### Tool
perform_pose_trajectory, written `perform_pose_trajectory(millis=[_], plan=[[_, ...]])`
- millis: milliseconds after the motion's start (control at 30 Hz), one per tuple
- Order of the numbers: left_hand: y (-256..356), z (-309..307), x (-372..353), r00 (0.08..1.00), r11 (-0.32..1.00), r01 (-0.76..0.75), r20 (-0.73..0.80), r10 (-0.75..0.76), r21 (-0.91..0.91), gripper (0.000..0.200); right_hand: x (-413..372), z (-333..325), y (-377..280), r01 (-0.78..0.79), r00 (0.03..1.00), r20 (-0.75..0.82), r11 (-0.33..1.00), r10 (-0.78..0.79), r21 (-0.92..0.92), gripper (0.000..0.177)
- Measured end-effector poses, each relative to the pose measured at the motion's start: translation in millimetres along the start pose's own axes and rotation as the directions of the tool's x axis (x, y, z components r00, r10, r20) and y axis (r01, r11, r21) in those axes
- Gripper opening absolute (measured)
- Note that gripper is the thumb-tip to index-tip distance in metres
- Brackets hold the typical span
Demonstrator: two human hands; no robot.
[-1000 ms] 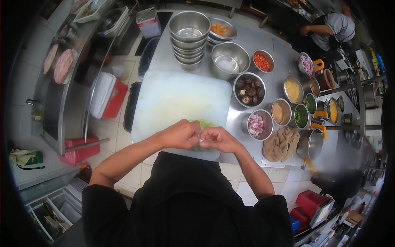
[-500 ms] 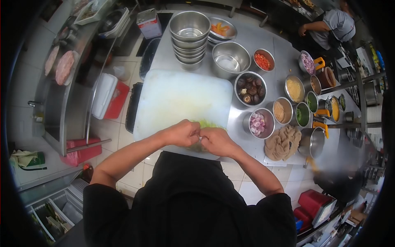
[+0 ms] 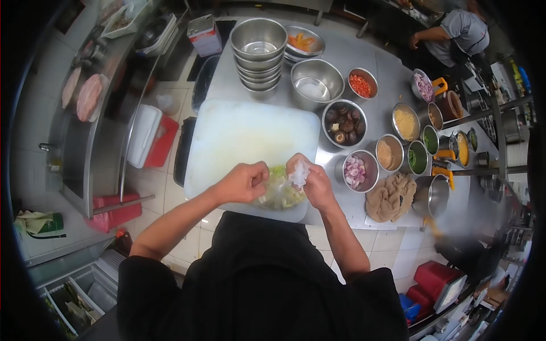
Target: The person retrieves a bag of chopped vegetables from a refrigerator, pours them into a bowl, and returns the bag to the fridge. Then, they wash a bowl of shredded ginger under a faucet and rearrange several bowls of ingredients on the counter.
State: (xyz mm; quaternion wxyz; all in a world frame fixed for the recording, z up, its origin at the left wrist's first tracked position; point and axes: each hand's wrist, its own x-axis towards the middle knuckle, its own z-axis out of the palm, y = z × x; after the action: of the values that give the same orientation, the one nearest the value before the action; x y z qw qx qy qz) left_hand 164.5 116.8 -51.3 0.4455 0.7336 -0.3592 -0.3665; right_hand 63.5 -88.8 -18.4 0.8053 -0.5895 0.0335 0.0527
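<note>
A clear plastic bag (image 3: 282, 196) of pale green cut vegetables sits at the near edge of the white cutting board (image 3: 250, 133). My right hand (image 3: 316, 186) is closed round the bunched top of the bag, and a crumpled tuft of plastic sticks out of it. To the left of the bag, my left hand (image 3: 244, 182) is curled with thumb and forefinger pressed together. Whether it pinches a bit of plastic, I cannot make out.
Right of the board stand metal bowls of mushrooms (image 3: 344, 125), cut onion (image 3: 355, 170) and chopped red pepper (image 3: 362, 83). A brown cloth (image 3: 391, 197) lies nearby. Stacked steel bowls (image 3: 259, 57) stand behind the board. A co-worker (image 3: 459, 37) is at the far right.
My hands were together over the bag's top and have come apart. The right moved right and up with the gathered plastic; the left moved left. More of the bag shows between them.
</note>
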Motion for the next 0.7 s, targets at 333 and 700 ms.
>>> perform_pose_trajectory(millis=[333,700], plan=[[12,44,-7,0.959,0.983,-0.153,-0.253,0.124,-0.097,0.016,61,-21,-46,0.229,0.936,-0.169,0.897,-0.310,-0.379,0.034],[14,18,-30,0.998,1.000,-0.006,-0.068,0.005,-0.014,0.025,259,-18,-136,-0.443,0.828,-0.526,0.350,-0.192,-0.825,0.025]])
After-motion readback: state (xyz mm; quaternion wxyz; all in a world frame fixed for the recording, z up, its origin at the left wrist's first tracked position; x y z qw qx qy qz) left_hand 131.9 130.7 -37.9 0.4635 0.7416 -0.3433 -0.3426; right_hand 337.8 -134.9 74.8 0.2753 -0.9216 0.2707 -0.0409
